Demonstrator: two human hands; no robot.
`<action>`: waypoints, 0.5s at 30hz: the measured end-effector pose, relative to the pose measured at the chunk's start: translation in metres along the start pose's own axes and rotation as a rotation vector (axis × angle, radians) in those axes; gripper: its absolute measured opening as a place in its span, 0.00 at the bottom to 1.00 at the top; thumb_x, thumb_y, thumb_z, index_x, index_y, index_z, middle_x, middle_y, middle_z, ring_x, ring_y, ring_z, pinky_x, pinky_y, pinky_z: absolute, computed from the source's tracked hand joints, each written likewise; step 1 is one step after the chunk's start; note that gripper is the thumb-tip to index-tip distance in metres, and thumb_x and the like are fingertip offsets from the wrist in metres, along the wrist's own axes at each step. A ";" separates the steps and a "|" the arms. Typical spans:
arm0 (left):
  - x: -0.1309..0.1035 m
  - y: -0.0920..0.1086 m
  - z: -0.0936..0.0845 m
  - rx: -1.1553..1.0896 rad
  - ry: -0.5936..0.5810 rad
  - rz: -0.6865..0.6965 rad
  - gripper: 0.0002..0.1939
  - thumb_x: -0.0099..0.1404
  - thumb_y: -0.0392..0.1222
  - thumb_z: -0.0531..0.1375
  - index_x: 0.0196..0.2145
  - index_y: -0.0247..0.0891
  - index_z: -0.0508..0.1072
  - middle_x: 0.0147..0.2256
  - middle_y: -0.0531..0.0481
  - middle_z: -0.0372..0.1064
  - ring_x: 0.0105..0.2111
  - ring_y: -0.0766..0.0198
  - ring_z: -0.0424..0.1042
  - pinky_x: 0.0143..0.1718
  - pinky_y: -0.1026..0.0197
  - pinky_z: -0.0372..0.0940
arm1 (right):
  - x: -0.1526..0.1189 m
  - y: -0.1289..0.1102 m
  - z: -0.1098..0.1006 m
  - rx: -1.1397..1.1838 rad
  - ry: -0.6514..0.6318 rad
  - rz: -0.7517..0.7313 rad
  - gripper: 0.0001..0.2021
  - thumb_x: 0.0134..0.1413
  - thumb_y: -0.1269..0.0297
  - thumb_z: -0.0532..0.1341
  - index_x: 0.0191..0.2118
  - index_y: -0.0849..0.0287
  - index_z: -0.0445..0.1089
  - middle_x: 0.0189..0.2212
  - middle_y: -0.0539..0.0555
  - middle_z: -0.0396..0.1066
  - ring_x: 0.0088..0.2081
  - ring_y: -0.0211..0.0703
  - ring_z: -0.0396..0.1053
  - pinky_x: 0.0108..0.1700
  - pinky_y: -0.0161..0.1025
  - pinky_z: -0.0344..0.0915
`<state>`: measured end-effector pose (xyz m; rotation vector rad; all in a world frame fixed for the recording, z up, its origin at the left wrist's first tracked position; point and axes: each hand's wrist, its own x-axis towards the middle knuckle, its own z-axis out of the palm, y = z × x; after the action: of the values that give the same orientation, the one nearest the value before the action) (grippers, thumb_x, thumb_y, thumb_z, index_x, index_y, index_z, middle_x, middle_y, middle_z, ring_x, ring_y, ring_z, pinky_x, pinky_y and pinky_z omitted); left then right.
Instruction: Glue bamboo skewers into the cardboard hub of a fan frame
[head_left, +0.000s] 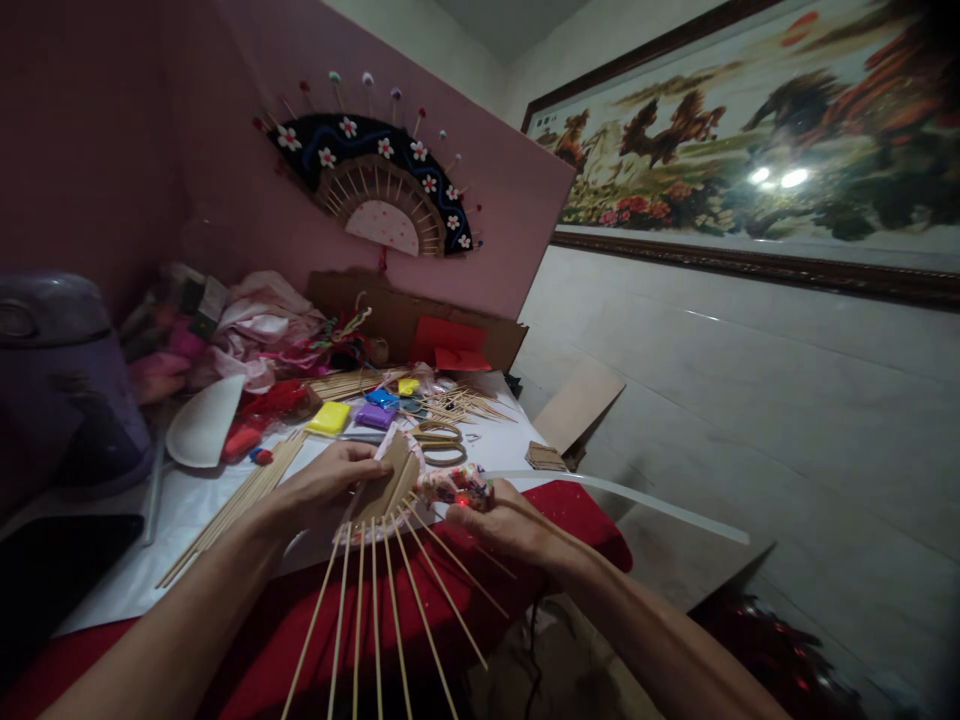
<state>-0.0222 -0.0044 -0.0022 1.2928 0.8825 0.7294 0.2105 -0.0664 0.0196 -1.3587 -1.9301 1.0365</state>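
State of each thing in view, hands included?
Left hand, gripping cardboard piece
Right hand, closed around glue gun
Glue gun, red light lit
Cardboard piece, sticks fanned out
Scissors, open or shut unclear
Purple flask, lid on
Black fan, spread open
Wall picture, framed, hung

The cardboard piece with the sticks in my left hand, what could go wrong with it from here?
The patterned tool, which looks like a glue gun with its red light on, is close to your left hand, so heat might burn you. The sticks fan well beyond the cardboard piece, so a bump could skew or loosen them.
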 end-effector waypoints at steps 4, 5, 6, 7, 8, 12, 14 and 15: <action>0.001 -0.001 -0.001 0.006 0.003 0.002 0.16 0.48 0.49 0.62 0.29 0.33 0.74 0.28 0.47 0.73 0.24 0.63 0.69 0.26 0.63 0.61 | 0.000 -0.001 0.000 0.021 -0.005 -0.051 0.15 0.48 0.55 0.59 0.39 0.59 0.70 0.31 0.49 0.68 0.32 0.38 0.61 0.35 0.34 0.58; 0.001 -0.002 -0.001 0.001 -0.001 0.002 0.15 0.48 0.48 0.62 0.29 0.33 0.74 0.27 0.47 0.73 0.24 0.63 0.69 0.26 0.63 0.61 | 0.001 -0.002 0.000 0.015 -0.004 -0.059 0.15 0.48 0.55 0.58 0.39 0.59 0.70 0.32 0.50 0.68 0.33 0.39 0.61 0.35 0.34 0.58; 0.002 -0.002 -0.001 -0.006 -0.006 0.005 0.15 0.49 0.48 0.62 0.29 0.33 0.74 0.27 0.47 0.72 0.23 0.64 0.69 0.26 0.63 0.61 | 0.001 -0.002 0.000 0.007 -0.008 -0.064 0.15 0.48 0.55 0.58 0.39 0.59 0.70 0.33 0.50 0.68 0.34 0.40 0.62 0.35 0.34 0.58; 0.002 -0.002 -0.002 -0.014 -0.010 0.008 0.14 0.49 0.47 0.62 0.29 0.33 0.74 0.26 0.47 0.72 0.23 0.64 0.68 0.26 0.64 0.60 | 0.001 -0.002 0.000 0.002 -0.009 -0.071 0.15 0.48 0.55 0.58 0.39 0.59 0.70 0.33 0.50 0.68 0.34 0.40 0.62 0.36 0.34 0.59; 0.002 -0.002 -0.002 -0.019 -0.012 0.012 0.13 0.49 0.46 0.62 0.29 0.33 0.74 0.26 0.47 0.72 0.23 0.64 0.68 0.25 0.64 0.60 | 0.000 -0.002 0.000 -0.001 -0.010 -0.072 0.15 0.48 0.55 0.58 0.39 0.59 0.71 0.33 0.50 0.68 0.34 0.40 0.62 0.36 0.34 0.59; 0.001 -0.001 -0.001 -0.010 -0.003 0.021 0.12 0.50 0.45 0.62 0.28 0.33 0.74 0.25 0.48 0.72 0.22 0.65 0.67 0.24 0.64 0.59 | -0.001 -0.004 0.000 0.020 0.000 -0.044 0.17 0.48 0.53 0.59 0.40 0.58 0.70 0.31 0.49 0.69 0.31 0.38 0.61 0.35 0.34 0.59; 0.001 -0.001 -0.001 -0.012 -0.008 0.015 0.11 0.50 0.45 0.62 0.27 0.33 0.74 0.25 0.49 0.72 0.22 0.66 0.67 0.24 0.65 0.59 | -0.001 -0.004 0.000 0.025 0.001 -0.045 0.18 0.48 0.53 0.58 0.41 0.58 0.70 0.32 0.50 0.69 0.31 0.38 0.62 0.35 0.34 0.59; 0.001 0.000 -0.001 -0.015 -0.013 0.013 0.11 0.50 0.45 0.62 0.27 0.33 0.74 0.25 0.49 0.72 0.22 0.66 0.67 0.24 0.65 0.59 | -0.001 -0.005 0.000 0.022 -0.003 -0.046 0.17 0.48 0.53 0.58 0.41 0.58 0.70 0.32 0.50 0.69 0.32 0.38 0.62 0.35 0.34 0.59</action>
<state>-0.0229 -0.0034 -0.0028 1.2895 0.8574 0.7365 0.2087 -0.0682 0.0236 -1.2950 -1.9378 1.0350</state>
